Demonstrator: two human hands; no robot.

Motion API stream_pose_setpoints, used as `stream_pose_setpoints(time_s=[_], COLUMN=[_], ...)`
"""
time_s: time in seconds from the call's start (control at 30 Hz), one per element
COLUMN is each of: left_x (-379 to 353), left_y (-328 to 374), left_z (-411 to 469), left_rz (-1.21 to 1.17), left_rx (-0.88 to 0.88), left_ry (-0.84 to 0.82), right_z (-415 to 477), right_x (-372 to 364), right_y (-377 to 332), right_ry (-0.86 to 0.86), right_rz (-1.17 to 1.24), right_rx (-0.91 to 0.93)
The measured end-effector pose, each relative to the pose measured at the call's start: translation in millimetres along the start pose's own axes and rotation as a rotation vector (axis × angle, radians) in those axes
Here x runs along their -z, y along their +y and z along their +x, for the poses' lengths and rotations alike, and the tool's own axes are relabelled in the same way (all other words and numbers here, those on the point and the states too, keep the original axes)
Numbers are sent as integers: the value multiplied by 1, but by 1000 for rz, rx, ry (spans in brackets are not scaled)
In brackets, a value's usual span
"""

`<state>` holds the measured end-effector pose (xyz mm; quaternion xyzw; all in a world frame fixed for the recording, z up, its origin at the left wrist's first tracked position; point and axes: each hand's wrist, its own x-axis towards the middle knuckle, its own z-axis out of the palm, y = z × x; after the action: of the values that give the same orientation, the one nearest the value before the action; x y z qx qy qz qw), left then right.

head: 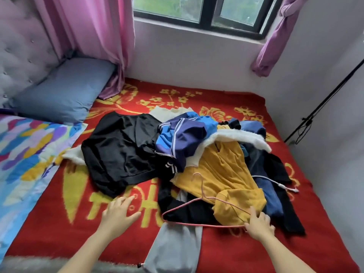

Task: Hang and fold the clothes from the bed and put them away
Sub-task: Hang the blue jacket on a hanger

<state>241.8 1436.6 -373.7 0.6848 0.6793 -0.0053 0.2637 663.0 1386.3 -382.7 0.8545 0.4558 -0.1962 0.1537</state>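
Observation:
A heap of clothes lies on the red and yellow blanket (226,251): a black garment (120,152) at the left, a blue and navy striped piece (183,138) in the middle, a mustard yellow top (222,174) with a white fluffy collar (240,137), and dark items at the right. A pink wire hanger (199,205) rests on the heap's near side. My right hand (259,223) grips the hanger's right corner. With fingers spread, my left hand (118,211) hovers over the bare blanket, just in front of the black garment. A grey garment (175,247) trails toward me.
A blue-grey pillow (65,89) and a multicoloured quilt (25,158) lie at the left beside a padded headboard. Pink curtains hang by the window (199,10). A white cable (275,183) crosses the dark clothes. A black stand (323,103) leans at the right wall.

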Motion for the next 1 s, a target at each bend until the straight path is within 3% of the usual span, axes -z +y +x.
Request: stream_pose_setpoints(time_s=[0.17,0.4,0.87,1.0], left_x=[-11,-1,-34,-41], left_y=[9,15,-30,-28], left_z=[27,60,52,64], left_rz=[-19,-242,-502,-543], left_rx=[136,276,616,653], left_ry=[-149,-99,-64,-71], right_z=[28,64,145,170], right_x=[-18,0,26,35], right_y=[-49,-145,-259,-291], right_ry=[-61,-91,-232,-199], right_rz=[-89,61,522,497], right_rx=[260,418,247,209])
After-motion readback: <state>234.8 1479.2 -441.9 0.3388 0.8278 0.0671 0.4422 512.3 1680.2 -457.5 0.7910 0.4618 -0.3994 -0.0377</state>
